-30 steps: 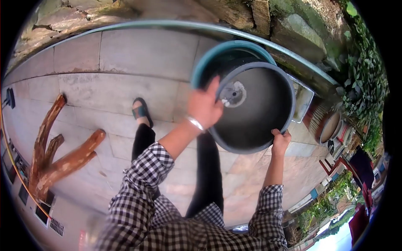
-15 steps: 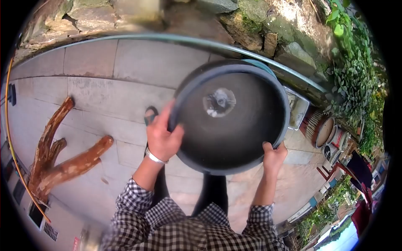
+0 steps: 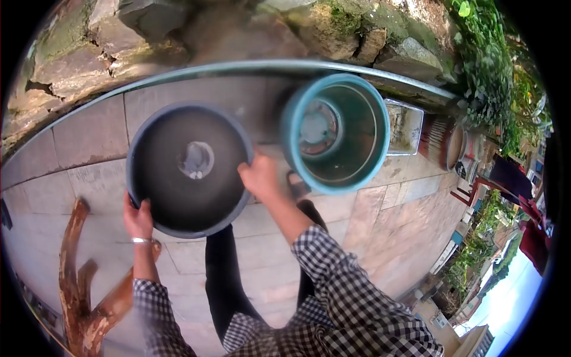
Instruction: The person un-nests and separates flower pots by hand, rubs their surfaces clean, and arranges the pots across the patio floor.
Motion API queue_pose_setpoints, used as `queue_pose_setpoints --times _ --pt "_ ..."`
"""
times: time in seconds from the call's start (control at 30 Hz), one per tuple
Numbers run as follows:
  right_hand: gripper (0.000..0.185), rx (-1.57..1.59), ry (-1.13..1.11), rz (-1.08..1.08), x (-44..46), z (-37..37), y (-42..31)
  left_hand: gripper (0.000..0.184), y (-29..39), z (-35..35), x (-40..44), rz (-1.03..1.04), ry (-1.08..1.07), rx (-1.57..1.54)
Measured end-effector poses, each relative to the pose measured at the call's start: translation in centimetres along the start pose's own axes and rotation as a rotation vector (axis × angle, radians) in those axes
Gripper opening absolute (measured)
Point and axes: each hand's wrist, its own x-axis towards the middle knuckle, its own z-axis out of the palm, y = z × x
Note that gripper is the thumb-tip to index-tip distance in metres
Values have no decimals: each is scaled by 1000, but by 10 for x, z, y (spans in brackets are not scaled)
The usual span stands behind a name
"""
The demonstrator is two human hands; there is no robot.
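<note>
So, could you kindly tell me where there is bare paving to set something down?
Bare paving lies between the teal pot and the right sleeve, spreading rightward. Another patch lies between the dark tub, forked log and pale edging. It is crowded right of the teal pot, beside the clear box.

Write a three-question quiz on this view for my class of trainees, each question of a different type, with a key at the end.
1. Multiple choice: which of the person's wrists wears a bracelet?
A) Left
B) Right
C) Both
D) Neither

2. True or false: the dark pot sits inside the teal pot.

3. Fill in the blank: the left hand and the right hand both grip the dark pot by its ____.

Key:
1. A.
2. False; it is held up to the left of the teal pot in the view.
3. rim.
</note>
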Motion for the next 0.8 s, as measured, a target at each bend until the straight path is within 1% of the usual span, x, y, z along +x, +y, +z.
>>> queue_pose_setpoints --times 0.07,0.17,0.27,0.3,0.4,0.5,0.63,0.8 --pt "61 -46 -27 33 17 21 -1 51 -45 9 31 44 -12 -84" --pt "60 -5 42 -40 45 53 11 53 -72 24 67 50 -6 14" --pt "60 -115 148 -161 70 76 18 54 -91 37 99 47 -6 108" --pt "60 -130 114 -107 77 77 15 54 -91 42 106 50 7 113" --pt "59 -40 88 -66 99 93 17 54 -77 51 124 31 58 282" --pt "59 -55 152 -185 112 100 12 53 -72 55 141 20 49 323" --pt "59 -31 188 -229 124 115 9 51 -83 57 161 70 73 299" --pt "58 -47 165 -197 134 126 6 49 -88 61 175 27 75 304"
